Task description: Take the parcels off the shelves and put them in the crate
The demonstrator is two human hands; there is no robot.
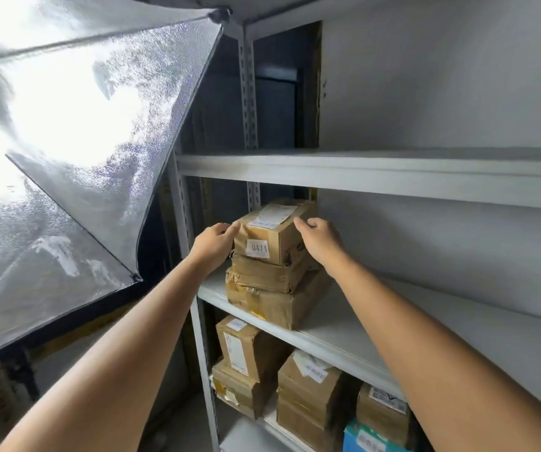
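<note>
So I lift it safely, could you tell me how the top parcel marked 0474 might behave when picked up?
The top parcel looks like a stiff, taped cardboard box, so it should keep its shape. Being small and flat-sided, it is likely light and won't roll. The crumpled parcel beneath may shift with it.

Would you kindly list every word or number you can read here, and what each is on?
"0474": white sticker on the front of the top parcel.
The shipping label on that parcel's top: too blurred to read.
The labels on the lower-shelf parcels: too blurred to read.
</note>
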